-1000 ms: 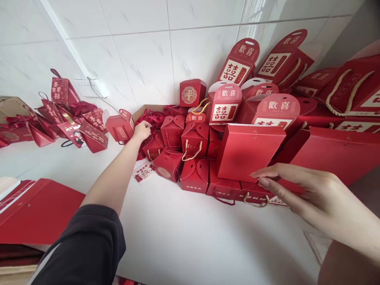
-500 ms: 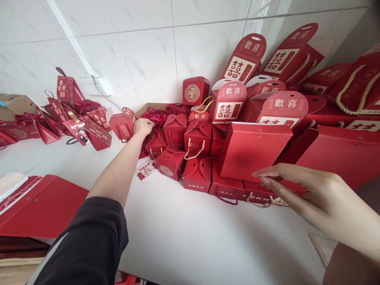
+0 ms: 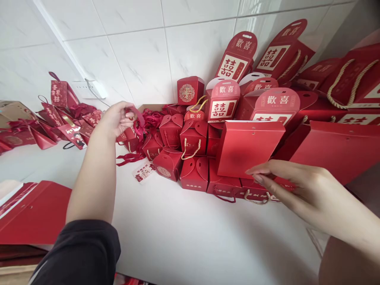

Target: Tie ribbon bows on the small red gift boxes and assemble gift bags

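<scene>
My left hand (image 3: 117, 118) is raised in front of the wall with its fingers closed on a dark red ribbon (image 3: 139, 115). The ribbon hangs down toward a heap of similar ribbons (image 3: 151, 120) behind the small boxes. My right hand (image 3: 299, 188) pinches the lower right corner of a plain red paper gift bag (image 3: 249, 148), which has a small hole near its top edge. The bag is tilted in front of stacked red boxes. Beneath it sits a row of small red gift boxes (image 3: 194, 178), some with rope handles.
Red boxes with white labels (image 3: 221, 109) are piled at the right against the tiled wall (image 3: 133, 51). Finished-looking small boxes (image 3: 61, 93) stand at the left. A large red bag (image 3: 35, 213) lies front left. A printed card (image 3: 143, 171) rests on the white table (image 3: 166, 229).
My left hand has lifted and moved left from the ribbon heap, drawing out a ribbon. My right hand keeps its pinch on the gift bag. The view has shifted slightly.
</scene>
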The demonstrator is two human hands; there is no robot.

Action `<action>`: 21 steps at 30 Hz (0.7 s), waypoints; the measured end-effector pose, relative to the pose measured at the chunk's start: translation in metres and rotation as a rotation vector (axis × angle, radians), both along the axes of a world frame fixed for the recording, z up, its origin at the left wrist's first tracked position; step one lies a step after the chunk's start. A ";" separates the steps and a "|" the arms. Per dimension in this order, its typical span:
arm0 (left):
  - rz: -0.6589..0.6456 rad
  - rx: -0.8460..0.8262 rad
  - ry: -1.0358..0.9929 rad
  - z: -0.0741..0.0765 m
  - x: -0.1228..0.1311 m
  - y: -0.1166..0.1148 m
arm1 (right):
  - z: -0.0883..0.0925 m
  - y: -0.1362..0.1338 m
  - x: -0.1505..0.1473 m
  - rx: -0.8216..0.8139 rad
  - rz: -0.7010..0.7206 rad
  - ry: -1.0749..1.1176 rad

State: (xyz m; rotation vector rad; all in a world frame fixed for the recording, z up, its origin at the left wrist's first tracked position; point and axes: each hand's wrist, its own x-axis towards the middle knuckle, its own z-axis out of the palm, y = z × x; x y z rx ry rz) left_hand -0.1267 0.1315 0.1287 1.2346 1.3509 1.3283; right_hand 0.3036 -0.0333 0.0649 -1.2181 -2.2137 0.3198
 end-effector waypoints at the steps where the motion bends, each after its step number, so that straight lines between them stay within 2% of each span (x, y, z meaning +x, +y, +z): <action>1: -0.061 0.023 -0.091 0.000 0.009 -0.013 | 0.000 0.000 -0.003 -0.019 0.016 0.010; 4: -0.165 0.059 -0.194 -0.013 0.046 -0.051 | -0.003 -0.001 -0.017 -0.088 0.080 0.052; 7: -0.458 -0.038 -0.325 -0.035 0.088 -0.086 | -0.009 -0.004 -0.037 -0.160 0.110 0.143; 10: -0.699 -0.130 -0.155 -0.054 0.126 -0.118 | -0.017 -0.006 -0.053 -0.164 0.114 0.260; 12: -0.832 -0.176 0.003 -0.065 0.144 -0.136 | -0.021 -0.006 -0.059 -0.129 0.182 0.291; 14: -0.832 -0.182 0.076 -0.075 0.153 -0.150 | -0.025 -0.007 -0.063 -0.134 0.289 0.280; 16: -0.725 -0.180 0.084 -0.086 0.155 -0.162 | -0.029 -0.008 -0.066 -0.179 0.356 0.266; 21: -0.475 -0.152 0.069 -0.113 0.148 -0.194 | -0.039 -0.013 -0.079 -0.225 0.370 0.271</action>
